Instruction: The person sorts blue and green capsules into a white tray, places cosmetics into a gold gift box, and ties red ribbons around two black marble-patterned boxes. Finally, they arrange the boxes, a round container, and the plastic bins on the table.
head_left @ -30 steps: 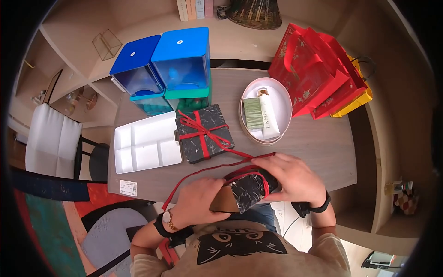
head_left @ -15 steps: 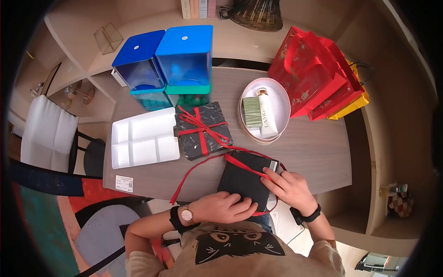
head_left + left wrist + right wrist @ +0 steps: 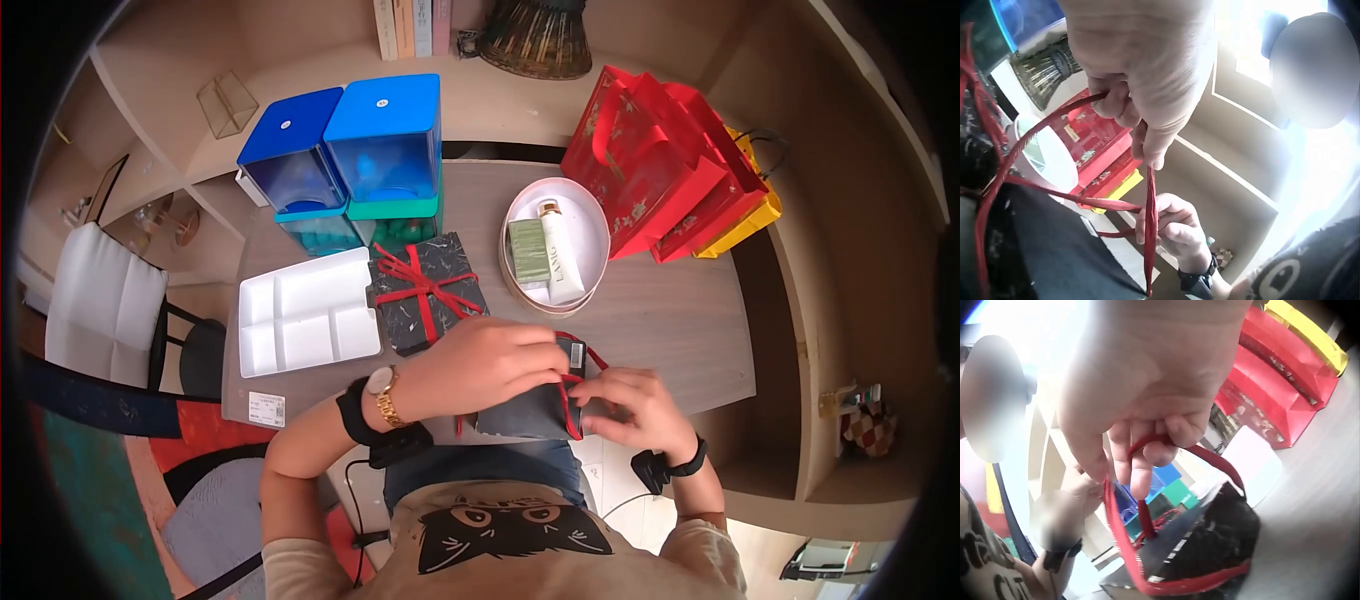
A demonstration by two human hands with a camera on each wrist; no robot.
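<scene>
A black box (image 3: 525,418) with marbled sides is at the table's front edge, its plain face with a barcode label showing. Red ribbon (image 3: 572,405) runs over it. My left hand (image 3: 505,362) is above the box and pinches the ribbon (image 3: 1150,231) between thumb and fingers; another stretch passes through its curled fingers. My right hand (image 3: 632,405), at the box's right side, grips the ribbon (image 3: 1125,540) with curled fingers, and a loop stands out around the box corner. Just behind lies a second black marbled box (image 3: 430,290) tied with a red bow.
A white divided tray (image 3: 310,308) lies at the left. Blue-lidded containers (image 3: 382,140) stand behind it. A round box (image 3: 590,275) holds a white tube (image 3: 562,262) and a green packet (image 3: 529,252). Red gift bags (image 3: 650,170) and a yellow bag (image 3: 745,228) stand back right.
The box was turned from its marbled side to its plain face. My left hand rose from its front edge to the ribbon above it; my right hand went from the box to the ribbon.
</scene>
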